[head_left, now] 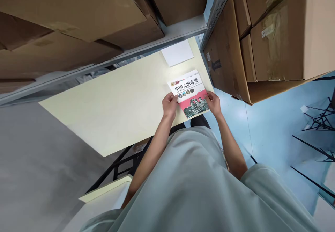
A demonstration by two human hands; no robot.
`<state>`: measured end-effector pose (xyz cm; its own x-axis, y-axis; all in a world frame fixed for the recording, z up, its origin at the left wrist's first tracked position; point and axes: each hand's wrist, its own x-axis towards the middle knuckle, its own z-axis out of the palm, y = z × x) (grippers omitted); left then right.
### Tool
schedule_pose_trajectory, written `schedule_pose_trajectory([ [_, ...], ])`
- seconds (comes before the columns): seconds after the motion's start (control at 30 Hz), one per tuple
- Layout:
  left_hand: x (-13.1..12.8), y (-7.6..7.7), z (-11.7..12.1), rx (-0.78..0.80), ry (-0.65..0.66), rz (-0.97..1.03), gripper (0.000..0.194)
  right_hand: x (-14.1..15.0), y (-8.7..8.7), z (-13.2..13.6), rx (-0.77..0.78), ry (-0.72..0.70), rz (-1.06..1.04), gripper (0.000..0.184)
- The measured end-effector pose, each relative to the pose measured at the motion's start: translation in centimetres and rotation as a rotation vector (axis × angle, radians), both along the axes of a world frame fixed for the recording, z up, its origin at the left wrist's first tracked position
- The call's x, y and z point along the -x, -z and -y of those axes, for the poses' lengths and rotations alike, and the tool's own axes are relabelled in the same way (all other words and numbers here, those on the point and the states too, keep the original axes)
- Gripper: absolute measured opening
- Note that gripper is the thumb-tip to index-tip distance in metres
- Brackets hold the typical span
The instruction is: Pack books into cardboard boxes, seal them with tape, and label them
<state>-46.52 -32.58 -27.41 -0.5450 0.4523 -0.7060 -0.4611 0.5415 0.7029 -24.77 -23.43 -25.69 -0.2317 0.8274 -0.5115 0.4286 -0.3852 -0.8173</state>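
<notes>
A book (pixel 190 93) with a white and pink cover, Chinese characters and a picture of bronze vessels lies face up at the right end of the pale table. My left hand (pixel 170 105) grips its left edge, the thumb on the cover. On the opposite side my right hand (pixel 213 102) pinches the right edge in the same way. The fingers under the book are hidden. Farther back on the table is a white sheet or pad (pixel 177 53), apart from both hands.
The pale table (pixel 112 102) stretches to the left. Behind it a metal shelf (pixel 183 29) carries cardboard boxes (pixel 78 15). More large boxes (pixel 277 46) stand on the right. Black metal legs (pixel 321 116) show at far right, and a second pale tabletop (pixel 107 190) is at lower left.
</notes>
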Motion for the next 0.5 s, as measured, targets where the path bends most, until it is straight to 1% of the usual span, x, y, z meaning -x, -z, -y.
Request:
schedule_pose_trajectory([
  [0.1, 0.4, 0.4, -0.2, 0.034, 0.013, 0.016, 0.031, 0.3, 0.5, -0.5, -0.036, -0.034, 0.113, 0.038],
  [0.23, 0.5, 0.5, -0.3, 0.024, 0.055, -0.015, 0.034, 0.3, 0.1, -0.7, -0.091, -0.093, 0.303, 0.025],
  [0.33, 0.6, 0.5, -0.4, 0.038, 0.152, -0.068, 0.033, 0.1, -0.5, -0.9, -0.119, -0.157, 0.418, 0.02],
  [0.4, 0.6, 0.4, -0.6, 0.092, 0.241, -0.162, 0.028, 0.1, -0.9, -1.2, -0.15, -0.204, 0.484, 0.02],
  [0.5, 0.5, 0.0, -1.1, 0.187, 0.355, -0.316, 0.022, 0.3, -1.4, -2.0, -0.221, -0.208, 0.594, 0.025],
])
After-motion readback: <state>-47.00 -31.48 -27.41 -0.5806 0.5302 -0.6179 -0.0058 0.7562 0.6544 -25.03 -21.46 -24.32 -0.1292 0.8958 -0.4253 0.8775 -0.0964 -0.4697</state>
